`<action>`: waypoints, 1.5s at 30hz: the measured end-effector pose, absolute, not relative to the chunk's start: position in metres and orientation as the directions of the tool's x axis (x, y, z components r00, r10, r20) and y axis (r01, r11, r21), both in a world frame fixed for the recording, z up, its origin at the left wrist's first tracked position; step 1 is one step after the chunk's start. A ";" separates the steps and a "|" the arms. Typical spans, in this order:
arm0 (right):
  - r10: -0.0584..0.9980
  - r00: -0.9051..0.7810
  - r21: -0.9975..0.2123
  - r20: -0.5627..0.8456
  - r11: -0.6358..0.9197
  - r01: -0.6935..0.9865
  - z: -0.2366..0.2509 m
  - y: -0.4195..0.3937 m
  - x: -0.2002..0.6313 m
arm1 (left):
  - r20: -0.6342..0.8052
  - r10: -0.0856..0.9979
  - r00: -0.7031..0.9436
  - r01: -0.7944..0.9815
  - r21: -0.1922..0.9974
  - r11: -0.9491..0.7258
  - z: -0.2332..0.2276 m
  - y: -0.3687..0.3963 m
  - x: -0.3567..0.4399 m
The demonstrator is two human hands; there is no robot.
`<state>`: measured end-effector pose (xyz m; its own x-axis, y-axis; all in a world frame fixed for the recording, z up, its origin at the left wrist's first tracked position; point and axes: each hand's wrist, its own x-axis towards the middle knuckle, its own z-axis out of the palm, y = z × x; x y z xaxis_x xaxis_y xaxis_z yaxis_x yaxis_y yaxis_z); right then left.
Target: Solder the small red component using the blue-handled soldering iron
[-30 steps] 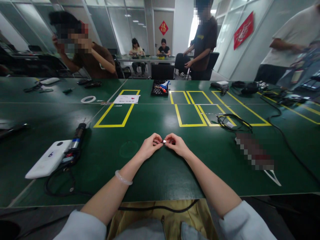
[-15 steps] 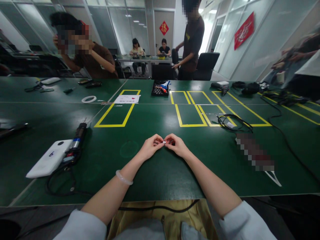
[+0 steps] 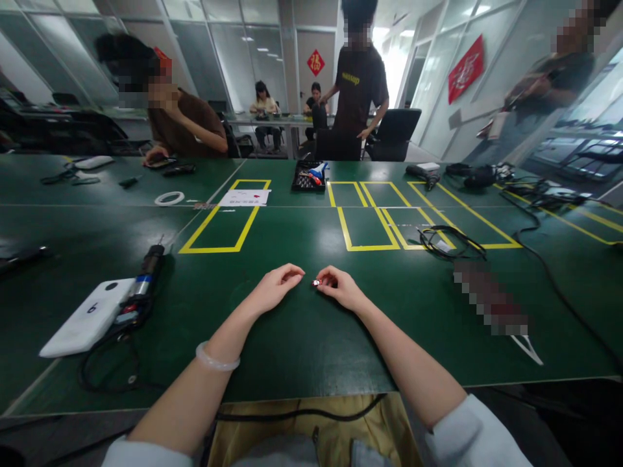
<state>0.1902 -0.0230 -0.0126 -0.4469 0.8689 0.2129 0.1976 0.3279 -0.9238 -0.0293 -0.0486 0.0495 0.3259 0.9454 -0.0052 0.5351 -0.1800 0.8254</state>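
Observation:
My right hand (image 3: 338, 287) is closed over the green tabletop, its thumb and fingertips pinching a small red and white piece (image 3: 316, 283). The piece is too small to name and sticks out to the left of the fingertips. To its left, apart from it, is my left hand (image 3: 281, 285). The fingers of that hand are stretched forward and loosely bent, with a narrow gap to the thumb and nothing visible between them. A pale bracelet circles the left wrist.
At the left, an electric screwdriver (image 3: 148, 272) with a cable lies against a white block (image 3: 87, 318). A black tray (image 3: 308, 176) with tools stands at the far side. Coiled cable (image 3: 452, 241) lies at the right, among yellow tape outlines. Several people are around the room.
My left hand has come away from the small piece and moved left. The piece stays in my right hand. Across the table, a person has lowered one hand to the tabletop.

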 end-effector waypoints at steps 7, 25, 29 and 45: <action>0.876 -0.442 -0.929 0.193 0.309 0.206 -0.011 -0.023 0.190 | 0.013 1.000 0.003 0.942 0.335 -0.007 0.062 -0.077 -0.137; 0.884 -0.439 -0.950 0.158 0.258 0.178 -0.014 -0.023 0.187 | 0.151 0.928 -0.341 0.940 0.073 0.333 0.032 -0.138 -0.295; 0.886 -0.437 -0.950 0.155 0.255 0.180 -0.012 -0.024 0.187 | 0.070 0.937 -0.343 0.936 0.110 0.335 0.035 -0.124 -0.297; 0.896 -0.413 -0.952 0.165 0.254 0.170 -0.014 -0.021 0.186 | 0.017 0.983 -0.184 0.983 0.013 0.184 0.047 -0.095 -0.144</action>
